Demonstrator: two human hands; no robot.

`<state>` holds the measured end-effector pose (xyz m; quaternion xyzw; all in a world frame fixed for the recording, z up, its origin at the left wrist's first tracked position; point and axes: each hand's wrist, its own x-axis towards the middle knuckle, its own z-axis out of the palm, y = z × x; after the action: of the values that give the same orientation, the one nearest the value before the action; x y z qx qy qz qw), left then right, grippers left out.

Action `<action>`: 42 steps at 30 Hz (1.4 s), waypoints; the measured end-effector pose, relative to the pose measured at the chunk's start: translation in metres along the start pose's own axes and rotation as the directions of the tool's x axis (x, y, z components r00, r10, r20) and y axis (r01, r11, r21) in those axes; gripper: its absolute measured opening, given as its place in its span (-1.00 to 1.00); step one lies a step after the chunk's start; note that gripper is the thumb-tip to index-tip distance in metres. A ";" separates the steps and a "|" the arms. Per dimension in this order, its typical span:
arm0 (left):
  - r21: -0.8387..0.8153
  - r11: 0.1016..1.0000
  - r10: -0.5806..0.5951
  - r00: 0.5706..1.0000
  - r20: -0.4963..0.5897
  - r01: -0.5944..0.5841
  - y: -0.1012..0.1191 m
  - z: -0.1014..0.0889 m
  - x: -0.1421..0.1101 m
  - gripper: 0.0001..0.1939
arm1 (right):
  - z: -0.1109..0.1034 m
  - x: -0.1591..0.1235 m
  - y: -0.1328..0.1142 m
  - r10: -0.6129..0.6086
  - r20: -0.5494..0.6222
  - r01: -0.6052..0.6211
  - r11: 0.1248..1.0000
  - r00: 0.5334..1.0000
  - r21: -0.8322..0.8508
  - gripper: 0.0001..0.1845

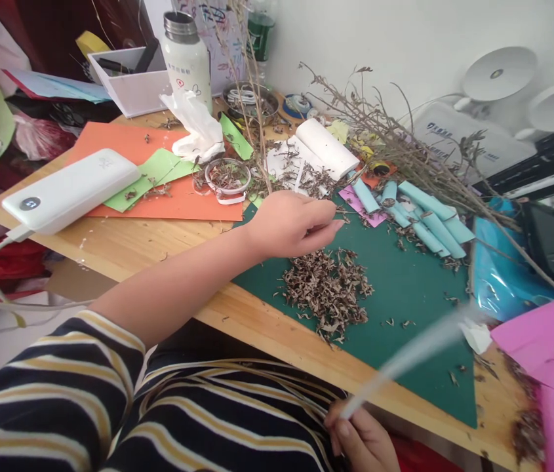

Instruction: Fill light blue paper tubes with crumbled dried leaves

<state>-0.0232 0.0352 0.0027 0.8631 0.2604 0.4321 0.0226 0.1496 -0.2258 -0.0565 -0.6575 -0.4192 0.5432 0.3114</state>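
My left hand (296, 223) is closed in a fist above the far edge of a heap of dried leaves (328, 288); whatever it holds is hidden. A thin dried stalk (263, 144) rises behind it, and its lower end disappears at the hand. Near the table's front edge, my right hand (360, 436) pinches one end of a long, thin white strip (404, 357). The strip is smeared by motion and slants up over a green cutting mat (419, 288). Several light-blue paper rolls (434, 226) lie at the mat's far right.
A white roll (328, 149), a bowl-like ring with leaves (227, 176) and a tissue (193, 128) stand beyond my left hand. A power bank (70, 190) and an open bottle (185, 62) are leftward. Dried branches (404, 131) and pink paper (547, 341) lie rightward.
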 end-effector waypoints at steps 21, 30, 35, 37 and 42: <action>-0.011 1.000 0.029 0.994 0.110 -0.028 -0.003 0.004 -0.001 -0.63 | -0.002 0.003 -0.012 0.221 -0.091 -0.199 0.959 0.971 0.203 -0.62; -0.009 0.999 0.053 0.987 0.150 -0.052 -0.005 0.003 0.000 -0.62 | -0.005 0.000 -0.012 0.179 -0.126 -0.157 0.974 0.976 0.165 -0.62; 0.003 0.997 0.076 0.986 0.148 -0.077 -0.006 0.004 -0.001 -0.63 | -0.001 -0.002 -0.014 0.132 -0.257 -0.098 0.985 0.957 0.139 -0.64; -0.012 0.995 0.097 0.978 0.184 -0.096 -0.005 0.003 0.000 -0.63 | 0.003 -0.002 -0.016 0.190 -0.238 -0.147 0.971 0.953 0.187 -0.61; -0.121 0.975 0.219 0.894 0.392 -0.186 0.005 0.001 0.001 -0.52 | 0.007 -0.001 -0.023 0.209 -0.266 -0.159 0.967 0.941 0.199 -0.61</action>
<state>-0.0196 0.0318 0.0042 0.9542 0.1413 0.2553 0.0655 0.1379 -0.2167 -0.0376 -0.7354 -0.2573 0.5042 0.3725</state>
